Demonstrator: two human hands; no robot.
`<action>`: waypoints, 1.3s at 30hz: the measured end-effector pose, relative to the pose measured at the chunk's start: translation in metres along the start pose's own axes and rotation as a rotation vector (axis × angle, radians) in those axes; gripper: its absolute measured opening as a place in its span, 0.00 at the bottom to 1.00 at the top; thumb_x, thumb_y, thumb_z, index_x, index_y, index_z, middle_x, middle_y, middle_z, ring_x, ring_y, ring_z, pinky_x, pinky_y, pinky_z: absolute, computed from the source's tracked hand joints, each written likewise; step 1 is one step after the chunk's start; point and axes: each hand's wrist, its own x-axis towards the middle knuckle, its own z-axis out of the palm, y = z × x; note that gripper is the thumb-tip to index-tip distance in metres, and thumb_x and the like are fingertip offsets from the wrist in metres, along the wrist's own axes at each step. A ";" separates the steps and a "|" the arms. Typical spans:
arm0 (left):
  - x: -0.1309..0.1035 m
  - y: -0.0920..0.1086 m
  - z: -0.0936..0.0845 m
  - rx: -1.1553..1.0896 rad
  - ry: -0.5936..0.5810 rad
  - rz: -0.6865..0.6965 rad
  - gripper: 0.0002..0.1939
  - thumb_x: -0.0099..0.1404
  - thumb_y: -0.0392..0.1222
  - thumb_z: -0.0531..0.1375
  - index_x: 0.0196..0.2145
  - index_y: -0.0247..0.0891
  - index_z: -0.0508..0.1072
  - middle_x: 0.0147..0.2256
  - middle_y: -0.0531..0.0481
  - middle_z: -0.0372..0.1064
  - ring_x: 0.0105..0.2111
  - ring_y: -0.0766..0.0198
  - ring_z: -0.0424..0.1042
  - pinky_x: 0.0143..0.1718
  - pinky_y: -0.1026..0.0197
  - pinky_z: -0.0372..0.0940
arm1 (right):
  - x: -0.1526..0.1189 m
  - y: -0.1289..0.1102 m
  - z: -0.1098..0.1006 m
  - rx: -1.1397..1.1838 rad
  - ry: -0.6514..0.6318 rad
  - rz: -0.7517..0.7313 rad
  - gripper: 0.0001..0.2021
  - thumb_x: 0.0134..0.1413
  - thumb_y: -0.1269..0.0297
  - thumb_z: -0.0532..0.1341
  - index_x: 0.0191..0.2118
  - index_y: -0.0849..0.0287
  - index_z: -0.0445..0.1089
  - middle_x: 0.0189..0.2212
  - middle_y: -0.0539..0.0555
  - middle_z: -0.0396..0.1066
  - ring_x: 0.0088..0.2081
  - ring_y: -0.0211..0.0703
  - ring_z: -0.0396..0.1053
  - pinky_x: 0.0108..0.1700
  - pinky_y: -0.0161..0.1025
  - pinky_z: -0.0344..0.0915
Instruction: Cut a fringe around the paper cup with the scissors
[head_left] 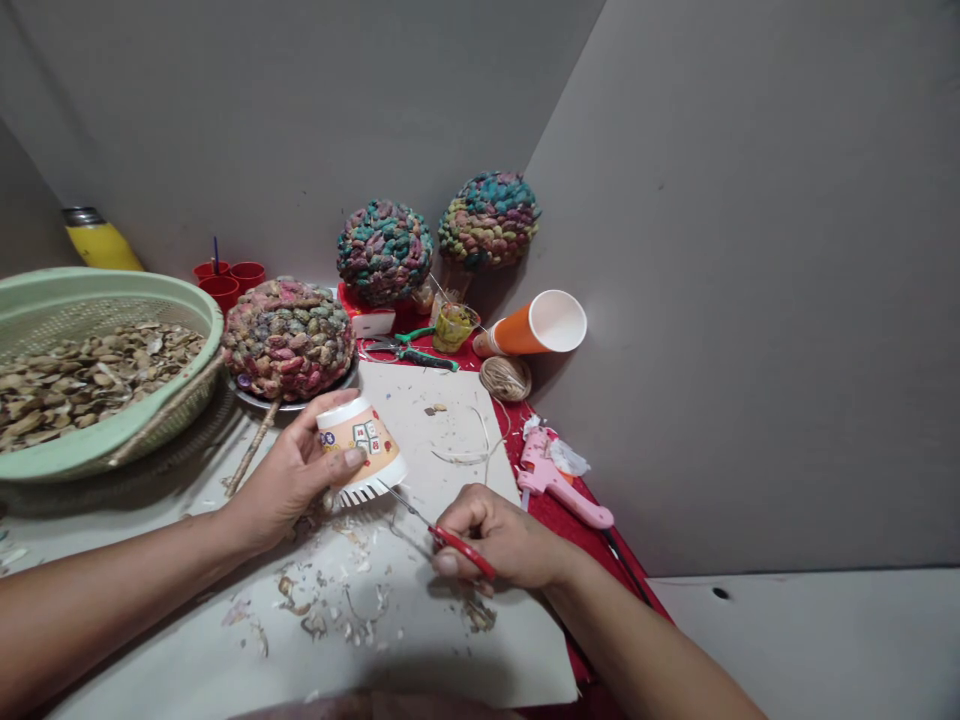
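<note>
My left hand (311, 465) is closed around a printed paper cup (375, 437), tilted with its wide end toward the lower right. Along the near part of that end, the rim is cut into several narrow strips. In my right hand (495, 540) is a pair of red-handled scissors (459, 548), fingers wrapped on the handles. The scissor tips meet the cup's cut edge; whether the blades are apart is hard to see. Beneath both hands lies a white board (420, 640) strewn with shell scraps.
A green basket (112, 455) of shells stands left, beside a shell-covered ball (289, 340). Two more colourful balls (385, 250) sit at the back. Pliers (420, 352), orange cups (514, 328), twine (505, 378) and a pink glue gun (559, 478) line the back and right.
</note>
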 end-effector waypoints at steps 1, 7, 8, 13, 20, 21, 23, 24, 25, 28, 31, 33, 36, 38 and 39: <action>0.000 0.000 0.000 0.005 -0.001 0.008 0.33 0.54 0.42 0.72 0.56 0.44 0.67 0.46 0.45 0.77 0.48 0.53 0.76 0.54 0.51 0.67 | 0.000 0.000 0.000 0.001 -0.010 0.004 0.29 0.42 0.44 0.72 0.14 0.64 0.62 0.09 0.45 0.59 0.11 0.25 0.50 0.14 0.25 0.49; -0.002 0.001 -0.001 0.058 -0.023 0.059 0.33 0.54 0.42 0.72 0.55 0.44 0.67 0.48 0.44 0.76 0.49 0.51 0.75 0.52 0.52 0.68 | 0.001 0.003 -0.002 0.040 -0.033 -0.006 0.29 0.41 0.43 0.73 0.15 0.64 0.64 0.09 0.45 0.59 0.10 0.26 0.52 0.14 0.26 0.51; -0.002 0.001 -0.001 0.070 -0.023 0.065 0.33 0.54 0.42 0.72 0.55 0.44 0.67 0.48 0.45 0.76 0.49 0.51 0.75 0.51 0.53 0.69 | 0.001 0.004 -0.003 0.049 -0.034 -0.009 0.29 0.41 0.43 0.73 0.15 0.64 0.64 0.09 0.45 0.59 0.10 0.26 0.52 0.14 0.26 0.51; -0.003 0.002 0.000 0.110 -0.028 0.087 0.34 0.54 0.42 0.72 0.56 0.45 0.66 0.47 0.46 0.77 0.46 0.55 0.76 0.49 0.57 0.69 | 0.000 0.004 -0.004 0.066 -0.045 -0.013 0.28 0.43 0.45 0.73 0.16 0.65 0.65 0.09 0.45 0.59 0.10 0.26 0.51 0.14 0.26 0.53; -0.006 0.005 0.001 0.139 -0.031 0.096 0.36 0.53 0.41 0.72 0.57 0.47 0.65 0.46 0.48 0.77 0.45 0.55 0.76 0.48 0.58 0.69 | 0.000 0.005 -0.006 0.105 -0.081 -0.004 0.26 0.43 0.48 0.73 0.16 0.66 0.66 0.09 0.46 0.60 0.10 0.26 0.51 0.13 0.26 0.52; -0.006 0.006 0.001 0.147 -0.028 0.103 0.36 0.53 0.41 0.72 0.58 0.47 0.65 0.46 0.48 0.77 0.46 0.55 0.76 0.49 0.57 0.69 | 0.000 0.006 -0.006 0.120 -0.093 0.002 0.26 0.43 0.49 0.73 0.16 0.66 0.66 0.09 0.46 0.60 0.10 0.26 0.52 0.13 0.26 0.51; -0.006 0.006 0.001 0.171 -0.017 0.117 0.37 0.52 0.42 0.73 0.58 0.46 0.65 0.46 0.47 0.77 0.46 0.53 0.76 0.49 0.56 0.69 | 0.001 0.007 -0.007 0.149 -0.129 0.009 0.26 0.43 0.49 0.73 0.16 0.66 0.66 0.09 0.46 0.61 0.10 0.26 0.52 0.13 0.26 0.51; -0.007 0.006 0.001 0.186 -0.012 0.124 0.38 0.52 0.43 0.73 0.58 0.46 0.65 0.47 0.47 0.77 0.47 0.52 0.75 0.49 0.56 0.69 | 0.002 0.007 -0.008 0.164 -0.149 0.008 0.26 0.43 0.48 0.73 0.16 0.66 0.66 0.09 0.46 0.61 0.10 0.26 0.52 0.13 0.26 0.52; -0.007 0.006 0.001 0.200 -0.008 0.131 0.38 0.52 0.43 0.73 0.59 0.45 0.65 0.48 0.46 0.77 0.48 0.51 0.75 0.50 0.55 0.69 | 0.003 0.008 -0.008 0.180 -0.167 0.003 0.26 0.43 0.48 0.73 0.16 0.65 0.65 0.08 0.46 0.60 0.10 0.26 0.52 0.13 0.26 0.53; -0.008 0.006 0.000 0.237 -0.008 0.159 0.39 0.52 0.43 0.73 0.60 0.44 0.64 0.51 0.45 0.75 0.50 0.51 0.74 0.51 0.56 0.68 | 0.004 0.009 -0.008 0.235 -0.195 -0.020 0.27 0.43 0.49 0.74 0.15 0.64 0.64 0.08 0.45 0.59 0.10 0.27 0.53 0.14 0.27 0.55; -0.009 0.005 -0.001 0.274 -0.032 0.175 0.38 0.54 0.43 0.72 0.60 0.45 0.63 0.51 0.45 0.75 0.50 0.53 0.73 0.52 0.57 0.68 | 0.005 0.009 -0.009 0.278 -0.212 -0.026 0.26 0.44 0.51 0.74 0.14 0.64 0.63 0.08 0.44 0.58 0.10 0.29 0.56 0.14 0.27 0.56; -0.010 0.005 -0.001 0.292 -0.046 0.192 0.38 0.55 0.42 0.71 0.60 0.46 0.63 0.52 0.45 0.74 0.51 0.54 0.73 0.52 0.58 0.68 | 0.005 0.010 -0.010 0.290 -0.226 -0.029 0.26 0.44 0.51 0.74 0.14 0.64 0.63 0.08 0.44 0.59 0.10 0.28 0.56 0.14 0.27 0.57; -0.011 0.005 0.000 0.304 -0.036 0.216 0.37 0.54 0.42 0.72 0.60 0.46 0.64 0.54 0.45 0.73 0.51 0.54 0.73 0.53 0.59 0.67 | 0.006 0.012 -0.011 0.277 -0.232 -0.021 0.26 0.43 0.50 0.74 0.14 0.64 0.63 0.08 0.44 0.59 0.10 0.29 0.55 0.14 0.28 0.57; -0.010 0.005 0.001 0.277 -0.038 0.202 0.37 0.54 0.41 0.72 0.59 0.46 0.65 0.54 0.46 0.73 0.50 0.55 0.73 0.52 0.59 0.68 | 0.005 0.012 -0.012 0.246 -0.216 -0.006 0.27 0.42 0.49 0.74 0.15 0.63 0.63 0.08 0.44 0.58 0.10 0.29 0.55 0.14 0.28 0.57; -0.009 0.005 0.001 0.248 -0.045 0.181 0.36 0.54 0.41 0.72 0.58 0.47 0.65 0.54 0.47 0.73 0.50 0.56 0.74 0.51 0.59 0.68 | 0.005 0.012 -0.012 0.218 -0.207 0.003 0.27 0.42 0.48 0.74 0.15 0.63 0.63 0.08 0.44 0.58 0.10 0.29 0.54 0.15 0.28 0.57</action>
